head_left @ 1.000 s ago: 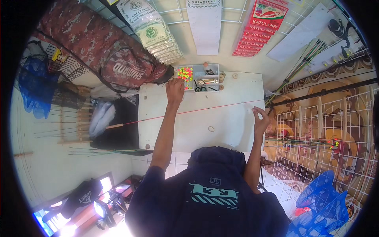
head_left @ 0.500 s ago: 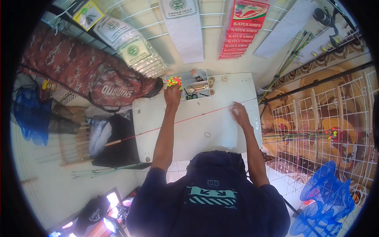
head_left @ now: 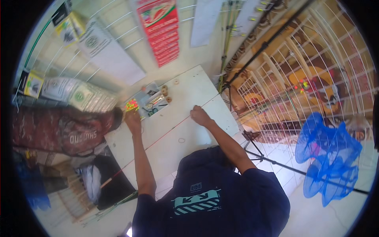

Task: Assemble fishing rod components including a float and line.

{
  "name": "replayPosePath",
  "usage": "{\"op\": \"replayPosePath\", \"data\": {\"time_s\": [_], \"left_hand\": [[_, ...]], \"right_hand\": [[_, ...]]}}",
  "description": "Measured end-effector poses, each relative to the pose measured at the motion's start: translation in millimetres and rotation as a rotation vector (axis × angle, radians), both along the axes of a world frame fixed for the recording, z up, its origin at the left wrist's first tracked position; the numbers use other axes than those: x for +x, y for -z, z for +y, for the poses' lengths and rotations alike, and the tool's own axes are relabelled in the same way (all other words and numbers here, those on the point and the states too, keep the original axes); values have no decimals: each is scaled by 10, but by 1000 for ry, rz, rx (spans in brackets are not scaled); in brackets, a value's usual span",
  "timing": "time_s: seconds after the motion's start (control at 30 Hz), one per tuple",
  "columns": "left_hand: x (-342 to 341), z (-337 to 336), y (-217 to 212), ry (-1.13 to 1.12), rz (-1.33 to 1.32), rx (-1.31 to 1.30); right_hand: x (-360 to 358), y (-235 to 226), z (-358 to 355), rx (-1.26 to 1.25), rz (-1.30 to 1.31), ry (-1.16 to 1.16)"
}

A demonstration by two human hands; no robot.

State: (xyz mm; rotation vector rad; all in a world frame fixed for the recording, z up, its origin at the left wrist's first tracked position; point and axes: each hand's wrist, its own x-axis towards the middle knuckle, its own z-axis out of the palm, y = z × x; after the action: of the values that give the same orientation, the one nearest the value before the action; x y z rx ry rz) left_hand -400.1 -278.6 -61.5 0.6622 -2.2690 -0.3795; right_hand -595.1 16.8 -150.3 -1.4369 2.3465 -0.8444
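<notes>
Left hand point(head_left: 132, 120): stretched ahead of us, fingers bent down at the neon beads point(head_left: 131, 104) in the divided box point(head_left: 139, 96); whether that grip holds one, we cannot tell.
Right hand point(head_left: 201, 116): right of the box, fingers curled at the red rod point(head_left: 162, 138); we cannot tell if its grip pinches it.
Red rod: slanting across our counter point(head_left: 191, 89), nearer us than the box.

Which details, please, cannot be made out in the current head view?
In the head view:
Left hand: its back hides whether it pinches bright beads.
Right hand: too small to tell if it grips the red rod.
Far-left blue net: blurred near the dark rim.
</notes>
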Motion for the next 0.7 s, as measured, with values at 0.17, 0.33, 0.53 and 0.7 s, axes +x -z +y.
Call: {"op": "replayPosePath", "data": {"time_s": [0.17,0.33,0.53,0.7], "left_hand": [[206,416,-13,-162,158,309],[448,1001,2,-196,132,517],[495,1694,-100,-64,266,827],[536,2060,-254,-26,173,1087]], "right_hand": [[246,-37,182,-18,-43,125],[468,-297,323,45,-18,200],[604,-647,528,-149,-103,303],[701,-851,682,-307,-92,411]]}}
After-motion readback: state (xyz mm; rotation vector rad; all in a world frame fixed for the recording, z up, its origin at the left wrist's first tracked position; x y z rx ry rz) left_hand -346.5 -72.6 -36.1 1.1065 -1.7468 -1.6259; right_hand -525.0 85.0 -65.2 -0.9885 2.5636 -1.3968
